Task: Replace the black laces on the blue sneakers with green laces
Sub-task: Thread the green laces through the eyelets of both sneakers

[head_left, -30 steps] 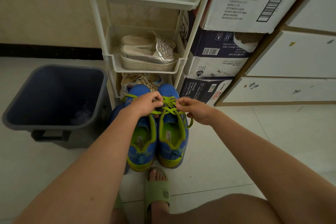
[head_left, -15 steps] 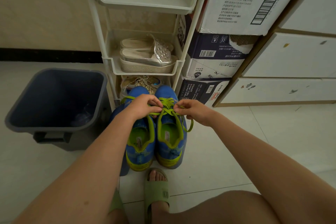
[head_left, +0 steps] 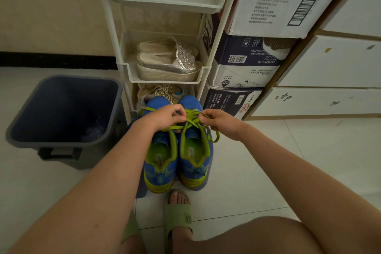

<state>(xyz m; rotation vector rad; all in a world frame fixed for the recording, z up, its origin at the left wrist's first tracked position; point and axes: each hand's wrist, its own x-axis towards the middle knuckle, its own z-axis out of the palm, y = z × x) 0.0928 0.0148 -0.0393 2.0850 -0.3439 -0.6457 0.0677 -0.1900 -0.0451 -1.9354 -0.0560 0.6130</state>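
Sneakers (head_left: 158, 171), blue, sit side by side on the floor (head_left: 247, 161), toes toward the white rack (head_left: 132, 76). Your left hand (head_left: 165, 118) and right hand (head_left: 221, 121) each pinch the green lace (head_left: 192, 123) above the right shoe's eyelets, both grips clamped on it. Dark bin (head_left: 61, 144) stands to the left.

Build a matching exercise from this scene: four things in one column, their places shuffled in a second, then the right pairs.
Things
1. silver sandals
2. dark bin
3. green lace
4. green slipper

Places
A. worn by the person
B. pinched by the left hand and the right hand
C. on the floor, left of the white rack
D. on the rack's middle shelf

Pairs: 1-D, 2-C, 3-B, 4-A
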